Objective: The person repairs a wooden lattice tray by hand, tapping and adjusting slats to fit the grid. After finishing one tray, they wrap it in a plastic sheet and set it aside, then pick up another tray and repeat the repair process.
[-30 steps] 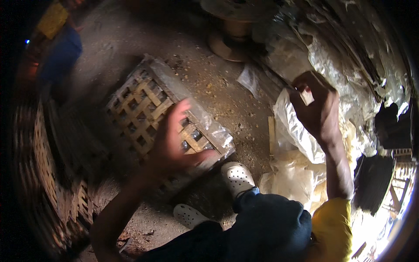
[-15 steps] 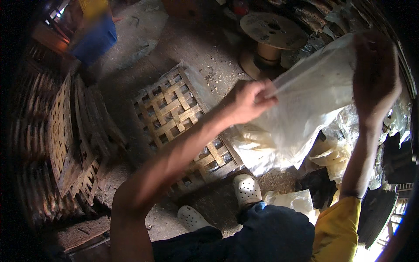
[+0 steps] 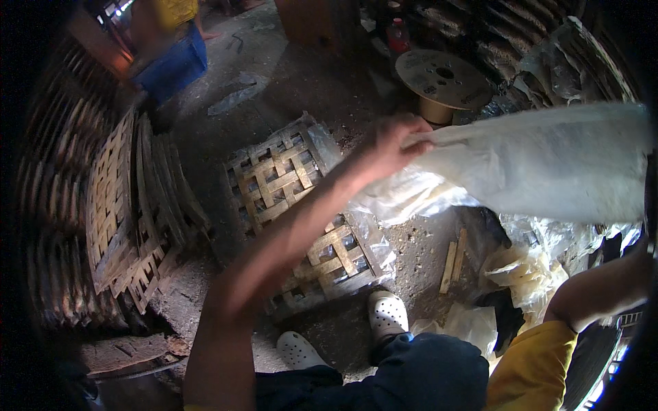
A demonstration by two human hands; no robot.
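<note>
My left hand (image 3: 401, 140) is closed, its thumb and fingers pinching the left end of a clear plastic sheet (image 3: 548, 161). From there the sheet stretches to the right rim of the picture, and a loose part hangs below my fingers. My right forearm (image 3: 606, 288) runs out at the right edge, so the hand itself is lost beyond the dark rim. Under my left forearm lies a woven slatted panel (image 3: 281, 171) on the floor, with more plastic around its edges.
A wooden cable spool (image 3: 439, 72) stands ahead, with a red bottle (image 3: 397, 34) behind it. More woven panels (image 3: 110, 198) lean on the left. Crumpled plastic (image 3: 524, 267) and two wood strips (image 3: 452, 260) lie at right. Far left, a person is by a blue bin (image 3: 175, 65).
My right hand has moved right, out of view, and the sheet now stretches farther to the right and lies flatter. My left hand keeps its hold. The view has shifted slightly.
</note>
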